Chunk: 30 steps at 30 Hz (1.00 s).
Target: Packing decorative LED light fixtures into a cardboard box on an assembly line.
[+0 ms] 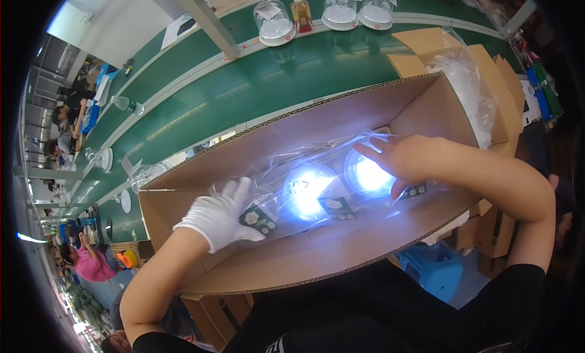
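Observation:
A long open cardboard box (pixel 365 246) lies tilted before me, with a row of clear dome lamps in plastic wrap inside. Two of them glow bright white: a middle dome lamp (pixel 309 193) and a right dome lamp (pixel 372 175). Dark green tags (pixel 337 208) hang by them. My left hand (pixel 214 214), in a white glove, has thumb and fingers spread around the wrapped, unlit piece at the left end, beside its tag (pixel 257 219). My bare right hand (pixel 407 161) curves over the right lit lamp, its fingertips on the plastic. Glare hides the lamps' insides.
Behind the box runs a green workbench (pixel 244 91) with glass dome lamps (pixel 274 25) and a bottle of amber liquid (pixel 301 15). Another opened carton (pixel 496 88) with clear plastic stands at right. A blue stool (pixel 432 271) is below. Other people are at far left.

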{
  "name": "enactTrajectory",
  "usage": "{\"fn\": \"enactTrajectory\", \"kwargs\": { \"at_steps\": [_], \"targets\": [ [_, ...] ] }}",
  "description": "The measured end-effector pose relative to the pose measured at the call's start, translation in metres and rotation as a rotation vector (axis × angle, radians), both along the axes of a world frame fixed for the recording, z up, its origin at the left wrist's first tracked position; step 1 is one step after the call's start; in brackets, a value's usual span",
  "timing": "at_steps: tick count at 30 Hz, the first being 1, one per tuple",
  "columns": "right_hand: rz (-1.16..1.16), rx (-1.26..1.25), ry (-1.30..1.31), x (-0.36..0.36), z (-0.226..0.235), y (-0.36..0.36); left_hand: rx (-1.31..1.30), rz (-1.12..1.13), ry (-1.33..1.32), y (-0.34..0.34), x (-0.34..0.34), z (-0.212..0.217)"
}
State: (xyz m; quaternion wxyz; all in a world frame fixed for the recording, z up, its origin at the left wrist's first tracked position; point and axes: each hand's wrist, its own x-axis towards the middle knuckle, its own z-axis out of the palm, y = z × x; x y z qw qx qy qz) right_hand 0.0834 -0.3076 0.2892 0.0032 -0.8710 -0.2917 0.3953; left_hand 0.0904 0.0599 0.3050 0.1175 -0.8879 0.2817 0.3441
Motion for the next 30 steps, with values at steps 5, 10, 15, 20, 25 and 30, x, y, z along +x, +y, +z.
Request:
{"fn": "enactTrajectory", "kwargs": {
  "at_steps": [5,10,15,20,25,30],
  "targets": [
    [0.193,-0.048,-0.106,-0.003,-0.037,0.006,0.142,-0.013,0.094,0.005,0.001,-0.036],
    [0.232,-0.248,-0.134,-0.009,-0.037,0.013,0.157,-0.091,-0.012,0.011,-0.006,-0.058],
    [0.278,-0.131,-0.169,-0.002,-0.022,0.011,0.181,-0.062,-0.083,0.006,-0.015,-0.052],
    [0.140,0.186,-0.358,-0.002,0.035,0.006,0.199,-0.070,0.006,0.000,-0.003,0.014],
    [0.030,0.510,-0.436,-0.081,0.097,0.035,-0.458,-0.003,-0.110,0.044,-0.019,0.087],
    [-0.001,0.899,-0.813,-0.146,0.054,0.083,-1.250,0.531,-0.434,0.136,-0.081,0.082]
  ]
}}
